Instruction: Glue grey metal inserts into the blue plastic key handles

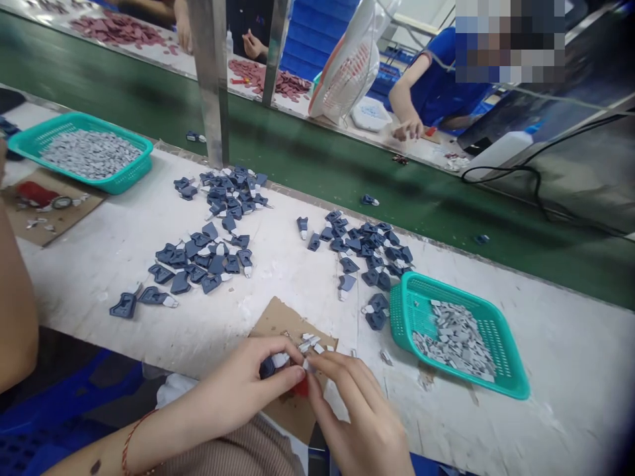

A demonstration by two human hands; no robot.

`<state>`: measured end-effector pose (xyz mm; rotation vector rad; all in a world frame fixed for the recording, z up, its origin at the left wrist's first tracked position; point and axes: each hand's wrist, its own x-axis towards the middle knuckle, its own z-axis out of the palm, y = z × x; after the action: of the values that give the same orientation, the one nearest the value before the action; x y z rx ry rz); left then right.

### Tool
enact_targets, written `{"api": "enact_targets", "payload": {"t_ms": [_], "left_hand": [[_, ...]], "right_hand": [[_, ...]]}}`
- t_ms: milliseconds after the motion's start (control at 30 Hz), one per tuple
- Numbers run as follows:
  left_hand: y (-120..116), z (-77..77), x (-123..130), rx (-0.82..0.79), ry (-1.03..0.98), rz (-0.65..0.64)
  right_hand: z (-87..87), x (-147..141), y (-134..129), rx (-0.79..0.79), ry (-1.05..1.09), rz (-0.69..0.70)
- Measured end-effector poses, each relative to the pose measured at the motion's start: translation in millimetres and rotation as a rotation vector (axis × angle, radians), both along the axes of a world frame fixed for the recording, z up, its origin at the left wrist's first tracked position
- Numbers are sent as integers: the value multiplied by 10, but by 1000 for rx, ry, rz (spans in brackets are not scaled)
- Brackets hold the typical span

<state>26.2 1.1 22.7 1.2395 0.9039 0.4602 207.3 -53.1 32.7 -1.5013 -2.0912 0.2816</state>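
Both of my hands meet over a piece of brown cardboard (278, 318) at the table's near edge. My left hand (243, 383) has thumb and index finger closed at a small white piece (306, 364). At this same piece the fingertips of my right hand (360, 410) are pinched. A dark blue part with a white tip (268, 367) shows in the gap between my left thumb and index finger; whether the hand grips it or it lies beneath, I cannot tell. Several small white pieces (310, 342) lie just beyond my fingertips. Something red (299, 387) is partly hidden under the hands.
Dark blue parts with white tips lie in a left pile (198, 258), a far pile (235, 192) and a right pile (367, 241). A green basket (518, 377) of grey-white pieces stands right; another basket (141, 173) stands far left. Beyond the green strip (297, 155), people work near a fan (347, 66).
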Motion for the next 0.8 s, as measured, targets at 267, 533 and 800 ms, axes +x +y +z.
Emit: {"api": "enact_targets", "payload": {"t_ms": [267,533,800], "left_hand": [[-40,-216,-327,-168,-70,110],[-35,-221,-312,-310,-156,260],[-58,-246,-250,-372,-280,330]], "right_hand": [[-75,94,-105,-267,89,-45],[-77,50,-97,-395,48,-51],[-43,43,-58,-402,23,-47]]}}
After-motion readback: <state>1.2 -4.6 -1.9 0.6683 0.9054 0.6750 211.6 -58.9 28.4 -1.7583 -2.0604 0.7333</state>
